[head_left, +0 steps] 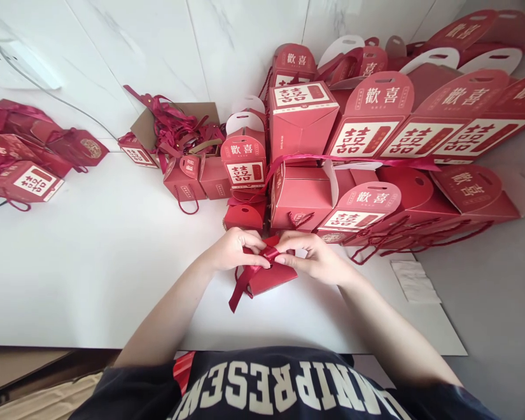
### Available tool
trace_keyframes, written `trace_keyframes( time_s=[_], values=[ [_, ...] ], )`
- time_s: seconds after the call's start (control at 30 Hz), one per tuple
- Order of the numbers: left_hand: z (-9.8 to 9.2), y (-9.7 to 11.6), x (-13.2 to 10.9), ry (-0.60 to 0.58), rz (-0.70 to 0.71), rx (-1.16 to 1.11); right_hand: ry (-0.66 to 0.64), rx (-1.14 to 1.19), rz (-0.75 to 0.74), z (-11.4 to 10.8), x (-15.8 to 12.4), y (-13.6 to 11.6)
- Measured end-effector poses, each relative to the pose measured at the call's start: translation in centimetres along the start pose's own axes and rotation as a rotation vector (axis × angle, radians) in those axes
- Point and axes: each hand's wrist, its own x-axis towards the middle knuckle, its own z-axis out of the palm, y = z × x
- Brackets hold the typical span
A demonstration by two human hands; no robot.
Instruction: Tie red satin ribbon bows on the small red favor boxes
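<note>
A small red box (273, 279) rests on the white table in front of me, with a red ribbon (240, 290) at its top and one tail hanging down its left side. My left hand (240, 249) pinches the ribbon from the left, thumb and fingers pressed together. From the right, my right hand (308, 255) grips the same ribbon between thumb and fingers, close to the left one. The ribbon's middle lies between the two hands, partly hidden by the fingertips.
Many red gift boxes (367, 140) are stacked at the back right. An open carton (205, 109) of ribbons stands behind smaller boxes at centre left. More ribboned boxes (37, 181) sit far left. White tissues (415, 281) lie at right, near the table (91, 280) edge.
</note>
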Motion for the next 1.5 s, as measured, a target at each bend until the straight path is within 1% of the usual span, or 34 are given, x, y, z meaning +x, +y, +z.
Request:
trace_keyframes(
  time_s=[0.17,0.23,0.33,0.4,0.47,0.53,0.6,0.67,0.77,0.83,0.93,1.0,1.1,1.2,1.3,1.37,1.5],
  values=[
    [0.2,0.3,-0.2,0.016,0.038,0.011,0.099,-0.277,-0.146,1.6,0.5,0.5],
    [0.3,0.3,-0.3,0.02,0.047,0.018,0.1,-0.364,-0.177,2.0,0.5,0.5],
    [0.3,0.5,-0.4,0.014,0.064,0.024,0.062,-0.466,-0.166,2.1,0.3,-0.1],
    [0.3,0.5,-0.5,0.01,0.073,0.015,0.028,-0.425,-0.137,1.8,0.1,-0.8],
    [0.3,0.6,-0.6,0.013,0.074,-0.006,0.025,-0.295,-0.086,1.4,-0.3,-1.3],
    [0.4,0.5,-0.7,0.016,0.077,-0.019,0.08,-0.183,-0.017,1.1,-0.5,-1.5],
    [0.5,0.4,-0.8,0.023,0.081,-0.002,0.147,-0.149,0.036,1.1,-0.7,-1.3],
    [0.6,0.3,-0.8,0.037,0.091,0.024,0.181,-0.151,0.054,1.4,-0.7,-0.9],
    [0.7,0.3,-0.8,0.053,0.115,0.053,0.179,-0.168,0.065,1.8,-0.4,-0.5],
    [0.7,0.3,-0.8,0.061,0.127,0.071,0.184,-0.213,0.054,2.1,-0.2,-0.4],
    [0.8,0.4,-0.9,0.085,0.136,0.087,0.226,-0.289,0.014,2.3,0.0,-0.3],
    [0.9,0.5,-1.0,0.095,0.143,0.074,0.253,-0.305,-0.003,2.4,0.1,-0.2],
    [1.1,0.6,-1.0,0.111,0.152,0.072,0.258,-0.291,0.003,2.5,0.1,-0.2],
    [1.1,0.8,-0.9,0.146,0.164,0.161,0.277,-0.312,0.01,2.8,0.1,-0.3],
    [1.1,0.9,-0.9,0.155,0.168,0.205,0.339,-0.405,-0.009,3.2,0.0,-0.3],
    [1.2,0.9,-1.0,0.138,0.139,0.116,0.361,-0.457,-0.023,3.5,-0.1,-0.1],
    [1.2,0.5,-1.5,0.065,0.019,-0.225,0.367,-0.436,-0.067,3.3,-0.3,0.6]
  ],
)
